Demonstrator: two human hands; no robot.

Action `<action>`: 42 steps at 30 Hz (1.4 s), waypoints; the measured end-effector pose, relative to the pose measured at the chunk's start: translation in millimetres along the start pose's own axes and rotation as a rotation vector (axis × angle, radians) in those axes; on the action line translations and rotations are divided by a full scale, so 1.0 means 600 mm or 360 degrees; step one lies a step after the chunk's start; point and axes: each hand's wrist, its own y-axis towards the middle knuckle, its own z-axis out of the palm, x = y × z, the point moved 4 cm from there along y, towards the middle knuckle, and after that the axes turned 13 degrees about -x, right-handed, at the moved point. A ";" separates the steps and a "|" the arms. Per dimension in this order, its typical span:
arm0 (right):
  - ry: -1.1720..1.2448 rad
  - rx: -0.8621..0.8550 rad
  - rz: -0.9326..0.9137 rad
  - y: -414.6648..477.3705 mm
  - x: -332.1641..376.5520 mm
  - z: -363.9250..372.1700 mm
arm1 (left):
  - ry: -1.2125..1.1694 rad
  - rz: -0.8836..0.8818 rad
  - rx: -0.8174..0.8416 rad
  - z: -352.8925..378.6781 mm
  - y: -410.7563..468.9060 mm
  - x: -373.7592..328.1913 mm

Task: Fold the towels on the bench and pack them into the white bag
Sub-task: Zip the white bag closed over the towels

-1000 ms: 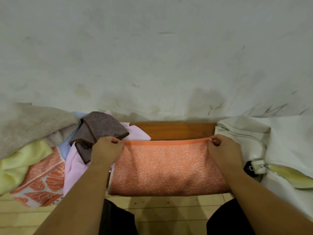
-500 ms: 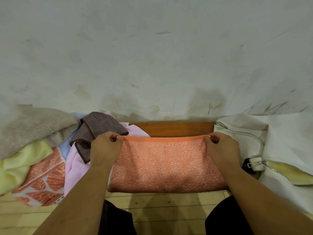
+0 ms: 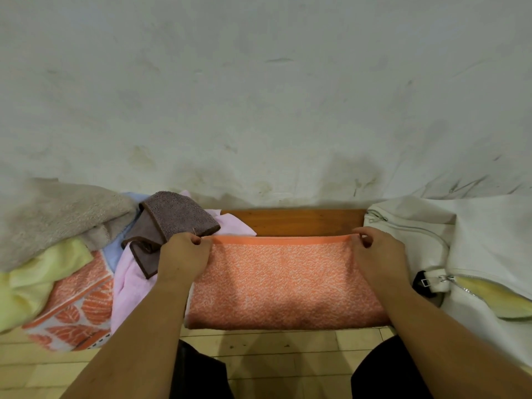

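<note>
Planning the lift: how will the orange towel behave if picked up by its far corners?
Probably floppy: the orange towel lies limp on the bench. Likely light: the left hand and right hand merely pinch its corners.

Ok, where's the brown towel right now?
Head view, left of centre: the brown towel lies on the pink towel, just beyond the left hand, with the beige towel to its left.
</note>
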 end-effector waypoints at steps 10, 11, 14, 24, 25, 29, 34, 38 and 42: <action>-0.0021 0.0060 -0.0015 -0.003 0.005 -0.004 | 0.0208 0.0012 0.0164 0.012 -0.001 0.005; -0.0039 0.0082 -0.0027 -0.004 0.005 -0.002 | 0.0190 0.0016 0.0133 0.011 0.000 0.004; -0.0115 0.0109 -0.0080 -0.007 0.005 0.002 | 0.0120 -0.0015 0.0080 0.007 0.002 0.009; -0.0388 0.0075 -0.0248 -0.023 0.033 -0.020 | 0.0286 0.0209 0.0044 0.004 -0.001 0.006; -0.0406 0.0061 -0.0361 -0.031 0.046 -0.024 | 0.0325 0.0342 -0.0024 0.000 -0.012 -0.011; -0.0520 0.0249 -0.0922 -0.081 0.077 0.004 | 0.0277 0.0950 0.0123 0.018 -0.099 -0.084; -0.0707 0.0640 -0.0892 -0.115 0.042 0.057 | 0.0565 0.1058 0.0508 0.097 -0.161 -0.066; -0.0726 0.0637 -0.0841 -0.113 0.035 0.068 | 0.0642 0.1056 0.0497 0.108 -0.149 -0.056; -0.0686 0.0656 -0.0843 -0.102 0.034 0.065 | 0.0657 0.1066 0.0571 0.108 -0.145 -0.058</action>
